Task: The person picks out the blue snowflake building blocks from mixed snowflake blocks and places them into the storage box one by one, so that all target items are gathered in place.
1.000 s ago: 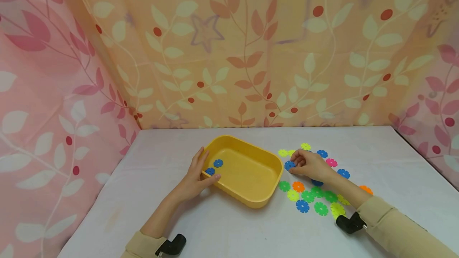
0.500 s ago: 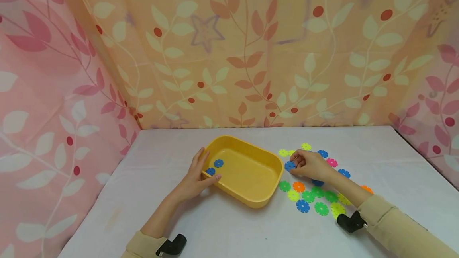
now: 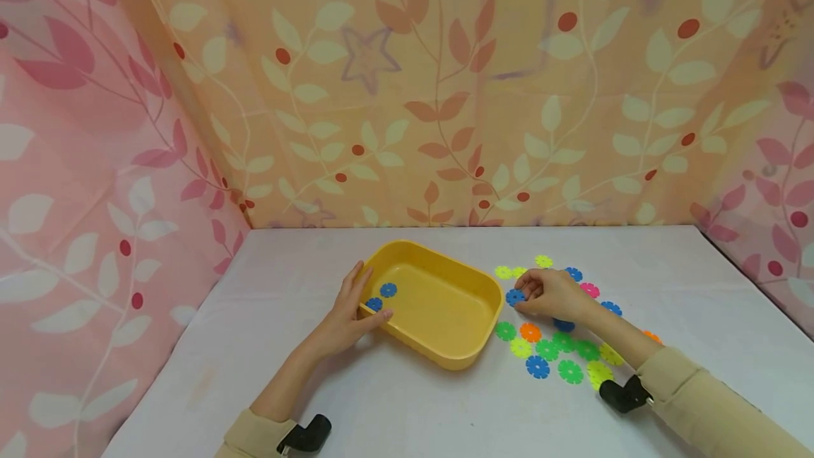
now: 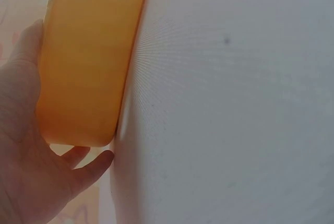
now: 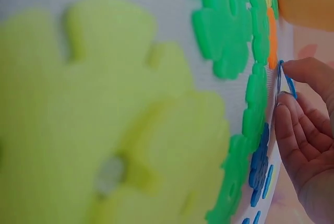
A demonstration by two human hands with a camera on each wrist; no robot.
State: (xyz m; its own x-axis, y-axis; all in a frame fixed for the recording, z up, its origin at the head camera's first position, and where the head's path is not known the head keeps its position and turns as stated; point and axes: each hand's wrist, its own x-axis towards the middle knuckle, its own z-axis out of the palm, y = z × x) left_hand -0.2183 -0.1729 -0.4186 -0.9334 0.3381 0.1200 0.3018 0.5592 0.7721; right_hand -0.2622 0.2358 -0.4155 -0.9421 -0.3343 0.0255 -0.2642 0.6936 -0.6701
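Note:
A yellow plastic basin (image 3: 439, 316) sits at the middle of the table. My left hand (image 3: 346, 318) grips its left corner, thumb over the near rim and fingers along the left end; the left wrist view shows that hand (image 4: 31, 145) against the outer wall. Inside the basin, near that corner, lie two blue snowflake discs (image 3: 388, 290). To the right of the basin my right hand (image 3: 552, 294) pinches another blue snowflake disc (image 3: 515, 297) between thumb and fingertips, low over the table. In the right wrist view this disc (image 5: 290, 83) appears edge-on.
Loose snowflake discs in several colours spread around and under the right forearm, among them a green one (image 3: 570, 372), an orange one (image 3: 531, 332) and a pink one (image 3: 590, 290). A white cloth covers the table (image 3: 407, 415). Patterned curtains (image 3: 439, 90) hang behind and at both sides.

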